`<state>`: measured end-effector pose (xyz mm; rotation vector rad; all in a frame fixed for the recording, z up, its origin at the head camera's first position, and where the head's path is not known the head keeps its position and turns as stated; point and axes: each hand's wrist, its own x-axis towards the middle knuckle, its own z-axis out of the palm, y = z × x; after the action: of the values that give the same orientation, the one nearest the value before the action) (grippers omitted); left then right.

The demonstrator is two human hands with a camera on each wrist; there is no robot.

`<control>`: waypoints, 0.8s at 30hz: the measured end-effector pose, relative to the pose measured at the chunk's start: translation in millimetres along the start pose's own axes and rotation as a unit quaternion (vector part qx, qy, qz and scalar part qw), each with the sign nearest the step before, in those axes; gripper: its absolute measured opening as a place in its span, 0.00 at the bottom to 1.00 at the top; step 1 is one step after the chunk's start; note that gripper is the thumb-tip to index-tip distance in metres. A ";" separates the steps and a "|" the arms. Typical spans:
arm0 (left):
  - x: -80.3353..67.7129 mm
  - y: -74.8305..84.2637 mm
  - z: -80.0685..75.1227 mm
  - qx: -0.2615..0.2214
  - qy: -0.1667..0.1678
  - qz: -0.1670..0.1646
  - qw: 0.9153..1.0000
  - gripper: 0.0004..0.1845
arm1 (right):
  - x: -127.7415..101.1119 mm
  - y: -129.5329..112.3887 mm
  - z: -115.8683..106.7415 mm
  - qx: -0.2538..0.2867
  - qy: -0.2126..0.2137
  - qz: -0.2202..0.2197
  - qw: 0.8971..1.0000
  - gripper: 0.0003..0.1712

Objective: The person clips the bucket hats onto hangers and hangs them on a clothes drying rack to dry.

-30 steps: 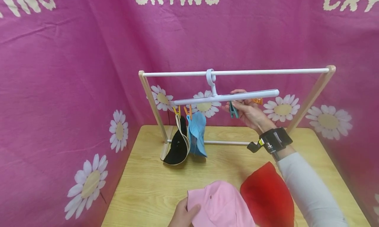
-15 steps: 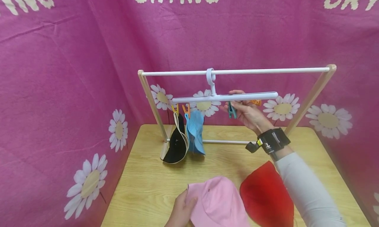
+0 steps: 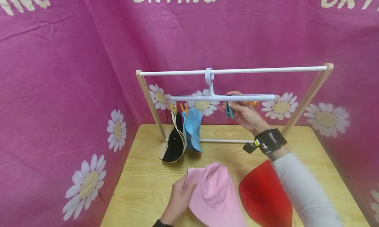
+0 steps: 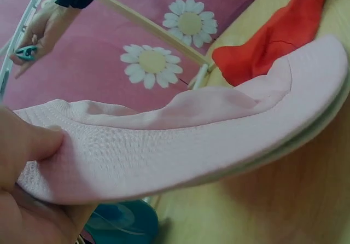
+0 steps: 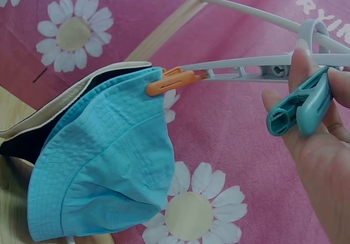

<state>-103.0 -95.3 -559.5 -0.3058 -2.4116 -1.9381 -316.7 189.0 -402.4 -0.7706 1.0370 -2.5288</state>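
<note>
While the teal clip [image 5: 299,108] is kept pinched under the hanger [image 3: 222,97] by the right hand [image 3: 247,115], the pink hat [image 3: 211,192], gripped at its brim by the left hand [image 3: 179,200], is now raised higher off the table [image 3: 142,184], so clipping seems near.

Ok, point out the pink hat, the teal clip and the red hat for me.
pink hat [image 3: 214,194], head view, middle of its crown
teal clip [image 5: 301,110], right wrist view, middle of its body
red hat [image 3: 263,195], head view, middle of the fabric

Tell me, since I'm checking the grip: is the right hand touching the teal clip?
Touching. The right wrist view shows the right hand pinching the teal clip between thumb and fingers.
</note>
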 end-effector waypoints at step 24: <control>44.6 41.0 10.8 0.040 0.031 0.025 0.998 0.12 | -1.5 7.4 3.6 -0.002 0.013 -0.010 1.000 0.25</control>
<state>-138.5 -70.6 -515.8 -0.2959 -2.4108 -1.7975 -312.8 182.6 -406.1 -0.7557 1.0474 -2.5608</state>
